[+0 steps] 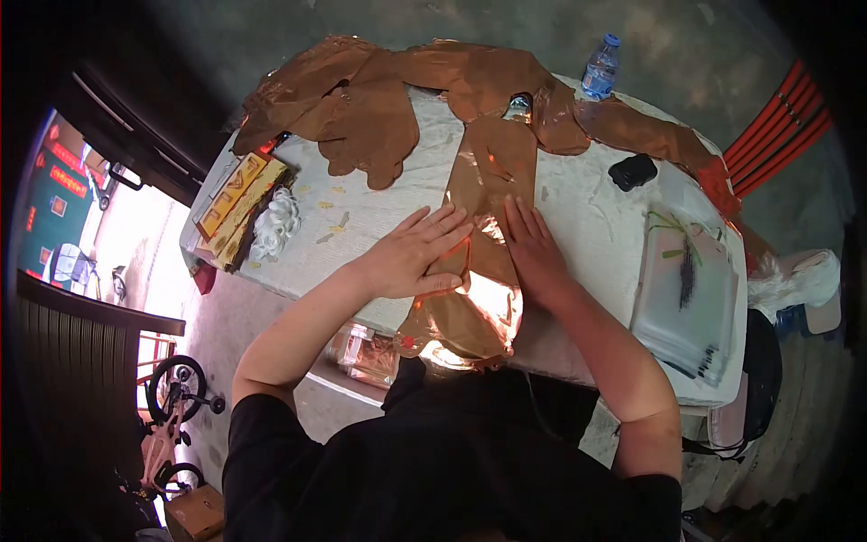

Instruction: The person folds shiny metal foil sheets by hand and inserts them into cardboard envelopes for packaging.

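Note:
A long sheet of brown, copper-shiny foil (506,158) lies down the middle of the table and reaches to the near edge, close to my body. My left hand (411,251) rests flat on its left side, fingers stretched toward the middle. Along its right edge lies my right hand (535,248), fingers straight and pointing away from me. Between the hands the surface is creased and reflects bright light. More brown foil pieces (370,117), some with rounded lobes, spread across the far side of the table.
The table's white cover (433,154) carries a water bottle (601,68) at the back and a black case (632,172) at right. Clear plastic sleeves (655,289) lie at the right edge. At left sit a yellow box (237,203) and a white bundle (276,224).

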